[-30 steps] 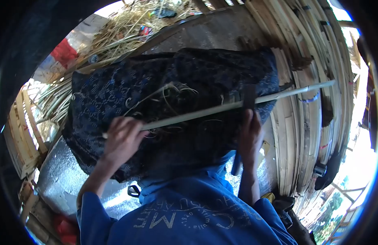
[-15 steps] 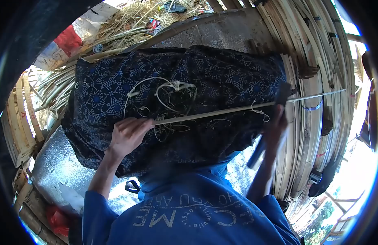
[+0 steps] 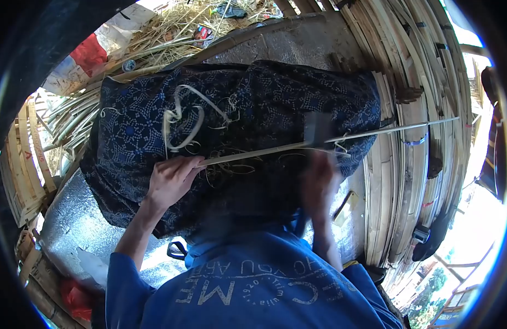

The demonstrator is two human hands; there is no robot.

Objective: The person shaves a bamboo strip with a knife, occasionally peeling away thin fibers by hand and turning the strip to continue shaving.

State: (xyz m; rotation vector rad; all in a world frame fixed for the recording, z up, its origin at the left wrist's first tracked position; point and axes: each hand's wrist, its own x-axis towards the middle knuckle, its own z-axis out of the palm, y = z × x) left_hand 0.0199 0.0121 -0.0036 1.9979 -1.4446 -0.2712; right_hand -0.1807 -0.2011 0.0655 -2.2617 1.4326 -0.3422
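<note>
My left hand (image 3: 174, 178) is closed on the near end of a long, thin bamboo strip (image 3: 253, 155), which slants up to the right across my lap. A blurred knife (image 3: 317, 129) with a broad dark blade lies across the strip. My right hand (image 3: 321, 178), smeared by motion, is closed on the knife just below the strip. Pale curled shavings (image 3: 171, 129) lie on the dark blue patterned cloth (image 3: 133, 98) over my legs, with a large curl close above my left hand.
Long bamboo slats (image 3: 385, 219) are stacked along my right side. A shiny silver mat (image 3: 67, 214) spreads beneath me, with a flat rectangular object (image 3: 345, 208) by my right forearm. Bamboo scraps (image 3: 171, 49) and a red cloth or bag (image 3: 90, 55) lie at the upper left.
My right hand and the knife have moved left along the strip. The large shaving curls above my left hand have shifted and changed shape. My left hand stays almost in place.
</note>
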